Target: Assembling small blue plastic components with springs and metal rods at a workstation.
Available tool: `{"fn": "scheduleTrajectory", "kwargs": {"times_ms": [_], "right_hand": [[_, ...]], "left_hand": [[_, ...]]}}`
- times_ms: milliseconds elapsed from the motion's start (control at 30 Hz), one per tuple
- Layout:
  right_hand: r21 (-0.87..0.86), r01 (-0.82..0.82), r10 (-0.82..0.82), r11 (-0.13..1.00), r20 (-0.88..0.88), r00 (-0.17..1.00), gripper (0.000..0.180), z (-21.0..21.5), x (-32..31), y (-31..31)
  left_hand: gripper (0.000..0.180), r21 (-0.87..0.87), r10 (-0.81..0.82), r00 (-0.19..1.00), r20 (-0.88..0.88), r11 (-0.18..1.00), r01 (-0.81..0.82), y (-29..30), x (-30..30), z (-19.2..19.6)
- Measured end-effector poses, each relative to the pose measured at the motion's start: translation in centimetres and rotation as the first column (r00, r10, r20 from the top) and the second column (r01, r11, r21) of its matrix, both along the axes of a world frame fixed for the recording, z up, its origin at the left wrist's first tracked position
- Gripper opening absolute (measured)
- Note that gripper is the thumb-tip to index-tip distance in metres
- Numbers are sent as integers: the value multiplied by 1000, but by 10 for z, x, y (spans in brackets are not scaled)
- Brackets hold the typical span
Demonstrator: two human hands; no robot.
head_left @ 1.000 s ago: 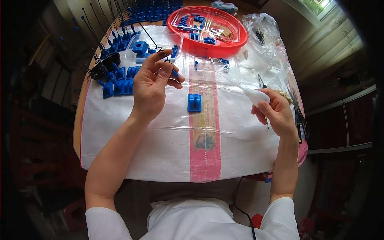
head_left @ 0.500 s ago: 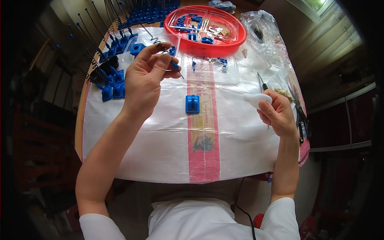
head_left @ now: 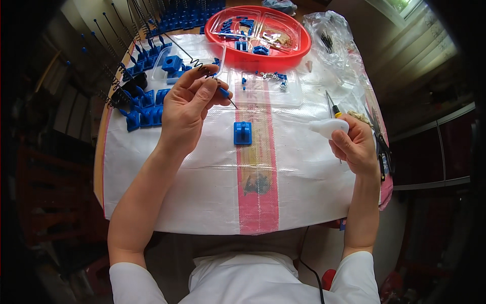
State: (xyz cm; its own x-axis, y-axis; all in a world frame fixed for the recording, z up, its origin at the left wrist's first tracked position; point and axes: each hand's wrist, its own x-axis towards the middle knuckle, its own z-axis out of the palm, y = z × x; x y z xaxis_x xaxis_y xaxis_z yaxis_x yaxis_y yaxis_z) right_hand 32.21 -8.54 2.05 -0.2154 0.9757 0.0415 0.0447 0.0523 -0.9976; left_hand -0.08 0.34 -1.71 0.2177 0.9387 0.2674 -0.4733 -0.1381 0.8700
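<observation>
My left hand (head_left: 185, 109) is raised over the left middle of the table, pinching a thin black wire rod with a coiled spring part (head_left: 195, 62). A blue piece (head_left: 224, 93) and a thin dark tip stick out past its fingers. At the right, my right hand (head_left: 357, 144) is closed around a small white squeeze bottle (head_left: 328, 128), its narrow end toward the left. A pointed tool with a yellow and black handle (head_left: 335, 109) shows just behind that hand; whether it is held I cannot tell. Between the hands, a blue square-based bracket (head_left: 242, 133) stands on the sheet.
Rows of blue bases with spring rods (head_left: 147, 109) line the left and far left. A red oval tray (head_left: 212, 43) holds blue parts in clear boxes. A clear lid (head_left: 248, 99) bears small beads and blue bits. Scissors (head_left: 383, 152) and a plastic bag (head_left: 329, 23) are at right.
My left hand has shifted slightly right and down toward me, with the spring rod. My right hand, with the white bottle, has barely moved. The bracket stays on the sheet.
</observation>
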Motion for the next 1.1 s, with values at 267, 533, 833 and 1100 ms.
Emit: {"fn": "scheduleTrajectory", "kwargs": {"times_ms": [267, 533, 833, 1100], "right_hand": [[66, 47, -48, 997, 19, 999, 26, -3, 0, -1], [54, 75, -75, 996, -9, 997, 27, -5, -7, 2], [58, 94, -95, 994, 27, 995, 25, -9, -7, 2], [117, 137, -137, 984, -5, 991, 24, -11, -8, 3]], "left_hand": [[32, -44, -51, 996, 67, 998, 54, -4, 2, -8], [31, 42, -12, 999, -33, 999, 13, -7, 2, -7], [31, 66, 2, 999, -52, 998, 1, -8, 2, -7], [31, 56, 3, 999, -34, 998, -1, -8, 2, -7]]}}
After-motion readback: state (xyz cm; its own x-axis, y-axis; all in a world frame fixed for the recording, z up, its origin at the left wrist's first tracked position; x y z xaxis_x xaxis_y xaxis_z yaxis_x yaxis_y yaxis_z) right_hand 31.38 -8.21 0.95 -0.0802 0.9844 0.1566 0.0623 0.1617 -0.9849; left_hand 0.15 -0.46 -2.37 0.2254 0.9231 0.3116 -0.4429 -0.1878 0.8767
